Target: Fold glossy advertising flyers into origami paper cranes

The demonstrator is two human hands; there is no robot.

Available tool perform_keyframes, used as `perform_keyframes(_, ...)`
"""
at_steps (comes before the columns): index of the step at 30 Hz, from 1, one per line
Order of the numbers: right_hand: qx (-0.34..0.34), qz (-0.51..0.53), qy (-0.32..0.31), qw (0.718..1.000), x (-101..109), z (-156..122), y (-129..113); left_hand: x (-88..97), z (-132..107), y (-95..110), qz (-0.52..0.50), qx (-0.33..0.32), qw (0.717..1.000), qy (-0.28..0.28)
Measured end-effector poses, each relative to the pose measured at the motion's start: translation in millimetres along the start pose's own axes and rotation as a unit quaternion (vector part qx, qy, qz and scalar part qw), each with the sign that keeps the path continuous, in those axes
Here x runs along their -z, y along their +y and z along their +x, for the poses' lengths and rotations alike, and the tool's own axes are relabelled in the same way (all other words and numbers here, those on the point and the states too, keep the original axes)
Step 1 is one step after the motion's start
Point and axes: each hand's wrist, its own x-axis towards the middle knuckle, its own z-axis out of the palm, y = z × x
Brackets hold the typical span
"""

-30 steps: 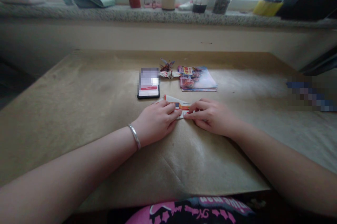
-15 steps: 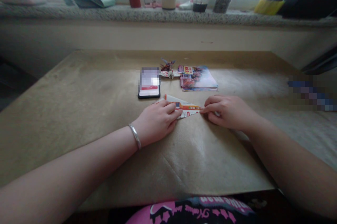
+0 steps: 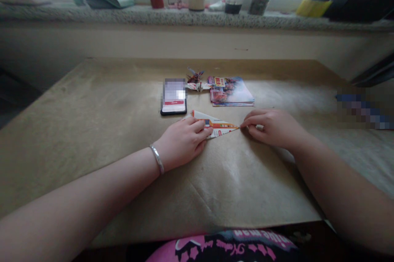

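Note:
A small folded paper (image 3: 220, 126), white with orange and red print, lies on the table and narrows to a sharp point at its right end. My left hand (image 3: 186, 136) rests flat over its wider left part, fingers stretched out, hiding that side. At the pointed tip, my right hand (image 3: 272, 126) has its fingers curled in a pinch, with the fingertips touching the very end of the paper. A silver bracelet (image 3: 156, 158) circles my left wrist.
Beyond my hands are a phone (image 3: 174, 102), a folded paper figure (image 3: 197, 81) and a stack of printed sheets (image 3: 232, 91). A blurred item (image 3: 365, 110) lies at the right of the table (image 3: 123, 212). Bottles and containers line the windowsill (image 3: 169, 16).
My right hand has slid slightly to the right, out to the paper's tip, so more of the point shows. My left hand has stayed on the paper.

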Motion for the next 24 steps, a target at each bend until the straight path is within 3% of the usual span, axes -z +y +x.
perform_keyframes(9, 0.129, 0.05, 0.033, 0.99, -10, 10, -26, 0.7, 1, 0, 0.009, -0.011, 1.0, 0.002)
perform_keyframes(15, 0.148, 0.084, 0.038, 0.985, -16, 15, -39, 4.8, 2, -1, 0.0, -0.011, 1.0, -0.004)
perform_keyframes(24, 0.169, 0.098, 0.048, 0.98, -21, 17, -41, 21.5, 0, -8, -0.062, -0.013, 0.996, -0.061)
